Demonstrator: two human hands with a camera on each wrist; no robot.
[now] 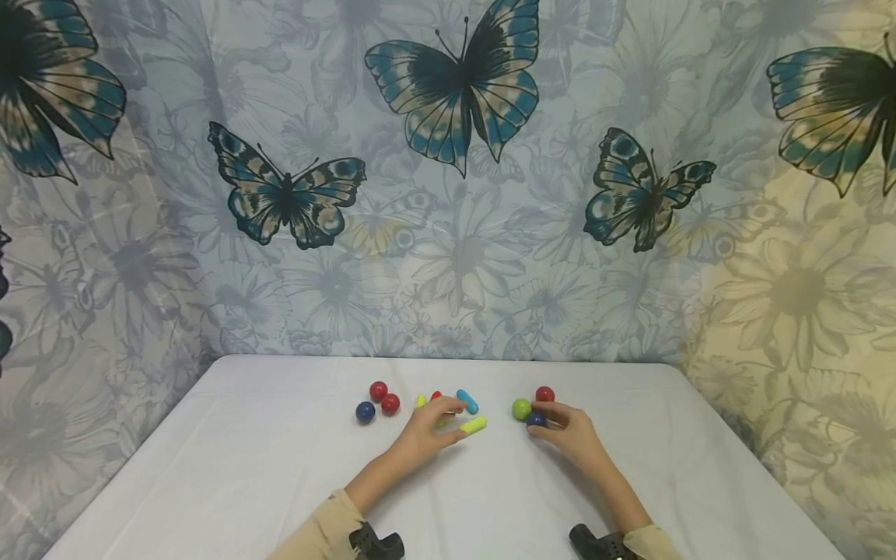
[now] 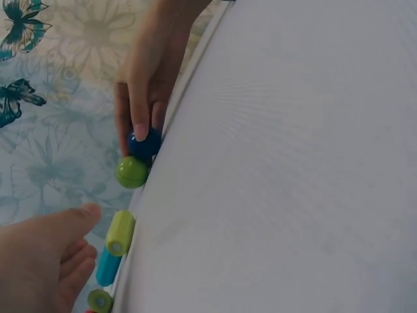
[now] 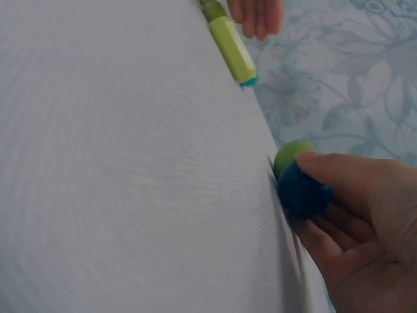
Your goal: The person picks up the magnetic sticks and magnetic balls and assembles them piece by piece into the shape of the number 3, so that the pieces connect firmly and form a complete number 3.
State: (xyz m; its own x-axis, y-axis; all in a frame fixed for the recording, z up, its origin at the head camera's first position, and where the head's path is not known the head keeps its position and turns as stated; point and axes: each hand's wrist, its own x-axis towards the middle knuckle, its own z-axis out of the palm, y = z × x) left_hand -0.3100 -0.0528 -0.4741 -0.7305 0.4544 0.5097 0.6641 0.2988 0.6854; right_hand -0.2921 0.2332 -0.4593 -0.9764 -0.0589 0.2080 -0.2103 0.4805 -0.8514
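While the table is read with 12 o'clock at its far edge, the leftmost group is a dark blue ball with a far red ball at its 1 o'clock and a near red ball at its 2 o'clock. All three look glossy and hard, so probably light, stiff and apt to roll; a pinch across the widest part seems safest.

Next comes the left hand, thumb and fingers parted, gripping nothing that shows. At its 2 o'clock lies a blue cylinder, at its 3 o'clock a yellow-green cylinder; whether the thumb touches the latter I cannot tell. Both look smooth and rigid, best taken at mid-length. A red piece and a yellow-green piece show at the hand's 12 o'clock, partly hidden.

Farther right, a green ball sits at the navy ball's 10 o'clock, a third red ball at its 1 o'clock. The right hand pinches the navy ball between thumb and fingers; its slick surface likely wants even, opposed pressure.
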